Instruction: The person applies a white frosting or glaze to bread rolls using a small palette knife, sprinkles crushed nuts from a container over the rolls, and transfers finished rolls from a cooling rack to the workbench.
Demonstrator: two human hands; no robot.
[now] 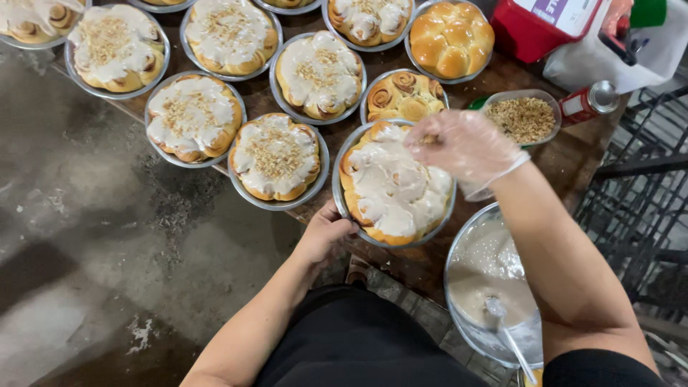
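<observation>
Head view is looking down past a black apron (358, 344) at a wooden table (573, 161). Nearest, a metal bowl of white icing (487, 276) is sitting at the table's edge with a spoon (505, 333) lying in it. Just beyond, the bare left hand (326, 229) is gripping the near rim of a round foil pan of iced rolls (393, 188), fingers curled under the edge. The right hand (462, 147), wearing a clear plastic glove, is hovering over the far side of that pan, its fingertips pressed together and pinching a bit of chopped nuts. Behind it, a small clear tub of chopped nuts (523, 117) is standing beside a plain swirled bun pan (403, 95). Farther back, more pans of iced, nut-topped rolls (276, 156) are lining up, along with one glazed golden bun pan (451, 39).
</observation>
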